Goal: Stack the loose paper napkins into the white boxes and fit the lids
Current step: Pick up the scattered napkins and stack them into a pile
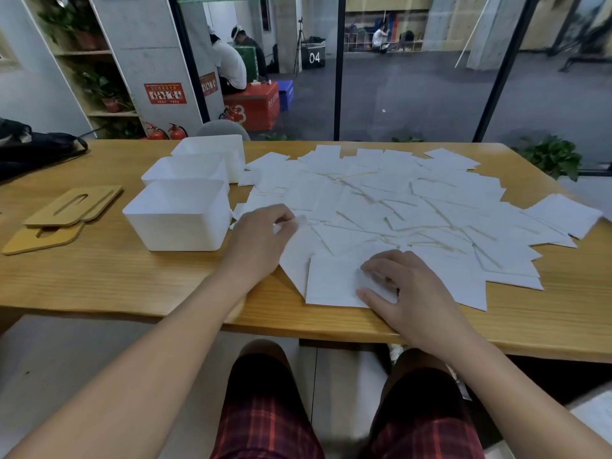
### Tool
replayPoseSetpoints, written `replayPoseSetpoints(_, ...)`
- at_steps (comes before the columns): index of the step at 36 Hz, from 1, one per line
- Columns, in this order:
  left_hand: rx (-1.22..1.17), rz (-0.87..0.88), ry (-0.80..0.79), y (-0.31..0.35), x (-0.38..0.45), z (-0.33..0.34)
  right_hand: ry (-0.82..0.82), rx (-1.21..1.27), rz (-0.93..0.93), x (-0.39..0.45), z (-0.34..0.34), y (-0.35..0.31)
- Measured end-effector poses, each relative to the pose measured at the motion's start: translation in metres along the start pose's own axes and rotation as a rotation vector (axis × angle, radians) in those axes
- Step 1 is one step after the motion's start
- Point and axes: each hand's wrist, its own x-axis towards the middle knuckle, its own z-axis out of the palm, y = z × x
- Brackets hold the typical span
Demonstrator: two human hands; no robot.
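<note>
a: white paper napkins (pixel 397 207) lie loose and overlapping across the wooden table (pixel 99 279), right of three open white boxes (pixel 180 215) in a row.

b: and the hands?

a: the left hand (pixel 261 240) pinches a napkin corner between thumb and fingers, just beside the nearest box. the right hand (pixel 404 289) rests on the closest napkin, fingers bent and pressing, grasping nothing.

b: the lids?

a: wooden lids (pixel 71 207), slotted, overlap at the left, off the boxes.

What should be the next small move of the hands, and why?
Probably lift the nearest napkin that the right hand presses and the left hand pinches, then carry it to the nearest white box, which looks open with no lid on.
</note>
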Motion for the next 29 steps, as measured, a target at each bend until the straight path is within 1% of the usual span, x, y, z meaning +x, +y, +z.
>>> replayPoseSetpoints(5, -0.089, -0.088, 0.202, -0.013, 0.01, -0.016, 0.004, 0.007, -0.006, 0.0, 0.001, 0.0)
replayPoseSetpoints(8, -0.126, -0.105, 0.288, -0.017, 0.009, -0.021, 0.014, 0.018, -0.007, 0.0, 0.0, 0.0)
replayPoseSetpoints(11, -0.307, -0.152, 0.332, -0.016, 0.007, -0.021, 0.044, 0.056, 0.01, 0.0, 0.0, -0.001)
replayPoseSetpoints(13, -0.472, -0.203, 0.314, -0.01, 0.003, -0.018, 0.085, 0.121, 0.048, 0.0, -0.001, -0.002)
replayPoseSetpoints(16, -0.659, -0.253, 0.238, 0.004, -0.009, -0.008, 0.168, 0.264, 0.112, 0.002, -0.006, 0.0)
replayPoseSetpoints(20, -0.776, -0.301, 0.107, 0.027, -0.033, 0.014, 0.198, 0.581, 0.211, 0.007, -0.012, 0.001)
replayPoseSetpoints(22, -0.787, -0.297, 0.052, 0.036, -0.046, 0.025, 0.2, 0.634, 0.232, 0.009, -0.013, 0.004)
replayPoseSetpoints(25, -0.749, -0.273, 0.016, 0.041, -0.061, 0.034, 0.201, 0.537, 0.21, 0.006, -0.01, 0.013)
replayPoseSetpoints(29, -0.474, -0.172, 0.046, 0.037, -0.072, 0.037, 0.194, 0.485, 0.214, 0.004, -0.008, 0.019)
